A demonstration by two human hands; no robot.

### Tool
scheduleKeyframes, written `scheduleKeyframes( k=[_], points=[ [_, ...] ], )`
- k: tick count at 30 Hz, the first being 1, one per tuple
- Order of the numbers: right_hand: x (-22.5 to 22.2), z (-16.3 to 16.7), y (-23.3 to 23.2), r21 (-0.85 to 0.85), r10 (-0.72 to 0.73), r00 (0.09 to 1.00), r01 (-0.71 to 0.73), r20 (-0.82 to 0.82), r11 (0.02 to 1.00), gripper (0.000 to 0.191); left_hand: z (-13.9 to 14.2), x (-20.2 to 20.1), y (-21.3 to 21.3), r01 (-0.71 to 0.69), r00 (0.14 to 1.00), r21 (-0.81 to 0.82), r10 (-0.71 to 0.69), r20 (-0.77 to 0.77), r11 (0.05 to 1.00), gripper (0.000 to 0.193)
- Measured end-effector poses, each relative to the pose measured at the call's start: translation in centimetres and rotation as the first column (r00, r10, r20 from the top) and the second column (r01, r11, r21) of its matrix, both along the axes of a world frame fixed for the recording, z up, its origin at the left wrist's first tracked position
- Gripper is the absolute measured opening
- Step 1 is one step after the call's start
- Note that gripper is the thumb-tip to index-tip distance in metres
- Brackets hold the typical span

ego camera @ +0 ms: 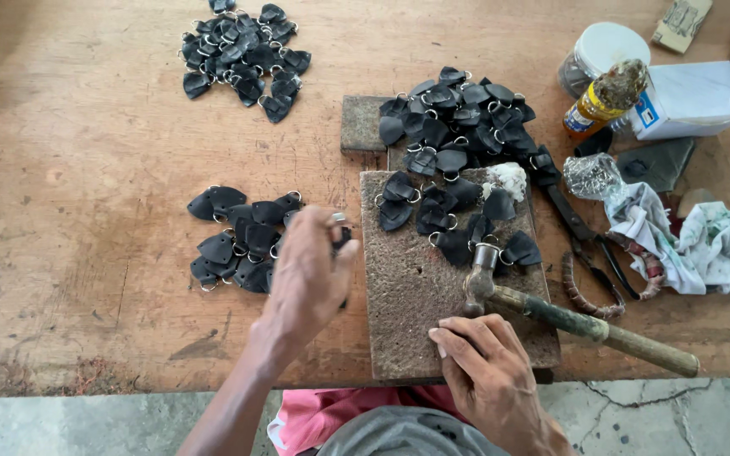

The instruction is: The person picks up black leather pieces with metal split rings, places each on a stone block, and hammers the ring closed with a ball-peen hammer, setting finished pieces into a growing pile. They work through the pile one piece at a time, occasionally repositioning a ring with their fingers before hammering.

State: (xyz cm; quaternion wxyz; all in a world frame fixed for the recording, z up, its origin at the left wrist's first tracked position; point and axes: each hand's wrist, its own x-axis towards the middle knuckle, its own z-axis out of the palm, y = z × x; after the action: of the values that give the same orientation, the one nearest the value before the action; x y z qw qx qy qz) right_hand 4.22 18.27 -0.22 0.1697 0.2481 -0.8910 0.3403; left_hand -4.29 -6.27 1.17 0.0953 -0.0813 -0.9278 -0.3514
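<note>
My left hand [307,279] is closed on a small black leather tab with a metal ring [340,232], held just left of the worn brown work block [420,291]. My right hand [485,371] rests empty on the block's near edge, fingers bent and apart. A hammer [551,308] lies across the block, its head by my right fingers and its handle pointing right. Several black ringed tabs [449,215] lie on the block's far half.
Three more heaps of black tabs lie on the wooden table: near left [234,241], far left [242,51], and centre back [458,114]. At right are a glue bottle [601,101], white tub [606,51], white box [690,97], pliers [585,236] and rags [686,245].
</note>
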Motion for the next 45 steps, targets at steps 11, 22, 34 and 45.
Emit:
scheduleKeyframes(
  k=[11, 22, 34, 45],
  points=[
    [0.3, -2.1, 1.3, 0.015, 0.028, 0.999, -0.027, -0.036, 1.000, 0.023, -1.6, -5.2, 4.9, 0.302, 0.944, -0.129, -0.278, 0.176, 0.944, 0.028],
    [-0.8, 1.7, 0.9, -0.009, -0.028, 0.997, 0.027, -0.066, 1.000, 0.023, 3.0, -5.7, 5.5, 0.130, 0.954, 0.241, -0.188, 0.234, 0.962, 0.022],
    [0.1, 0.4, 1.2, -0.008, -0.060, 0.996, 0.059, -0.059, 0.998, 0.027, 2.4, -1.5, 5.9, 0.049, 0.978, 0.207, -0.089, 0.187, 0.977, 0.040],
    [0.2, -0.3, 0.4, -0.042, -0.074, 0.992, 0.070, -0.104, 0.997, 0.025, 3.2, 2.8, 3.1, 0.422, 0.888, 0.012, -0.417, 0.193, 0.906, 0.017]
  ],
)
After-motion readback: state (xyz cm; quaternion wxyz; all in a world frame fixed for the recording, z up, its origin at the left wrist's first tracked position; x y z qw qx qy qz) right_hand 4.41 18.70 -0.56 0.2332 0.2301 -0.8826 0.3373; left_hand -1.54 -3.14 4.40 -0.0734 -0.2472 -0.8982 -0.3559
